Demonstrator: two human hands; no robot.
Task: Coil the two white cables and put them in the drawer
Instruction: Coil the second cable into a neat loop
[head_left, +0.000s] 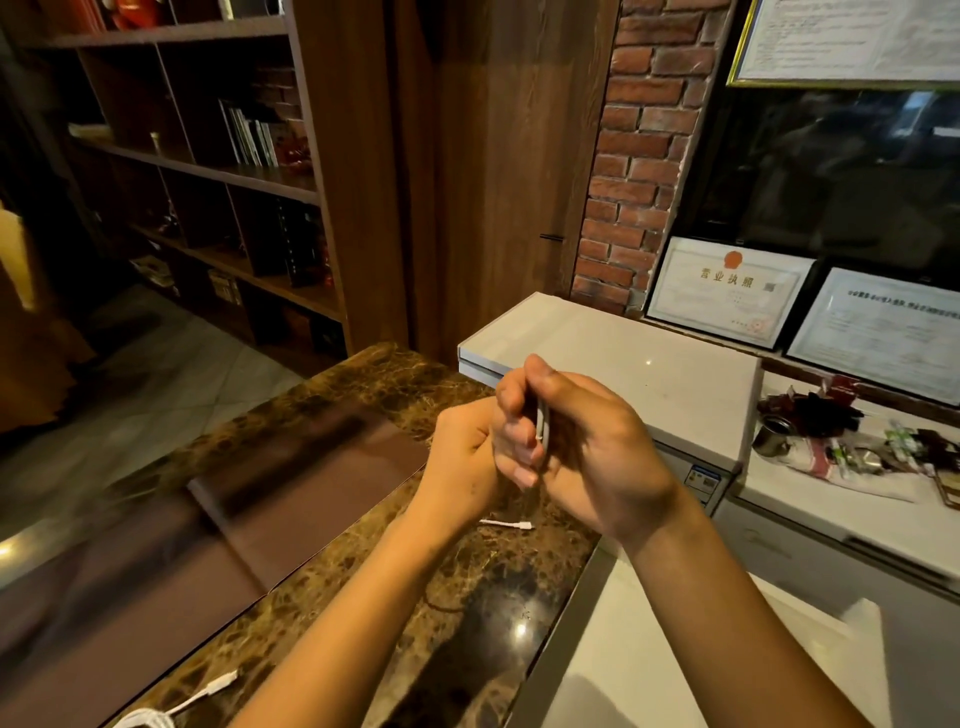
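My left hand (462, 452) and my right hand (587, 447) meet above the brown marble counter (363, 519). Both are closed around a white cable (541, 423), of which only a few wound strands show between the fingers. A loose white plug end (506, 523) lies on the counter just below my hands; I cannot tell which cable it belongs to. The second white cable (176, 706) lies partly bunched at the counter's near left edge, its connector pointing right. No drawer is in view.
A white chest freezer (623, 358) stands behind the counter, with a lower white surface (649, 649) at near right. A metal cup (774, 434) and cluttered packets sit at right. Framed certificates (727, 291) lean on the wall. Wooden shelves (208, 171) fill the left.
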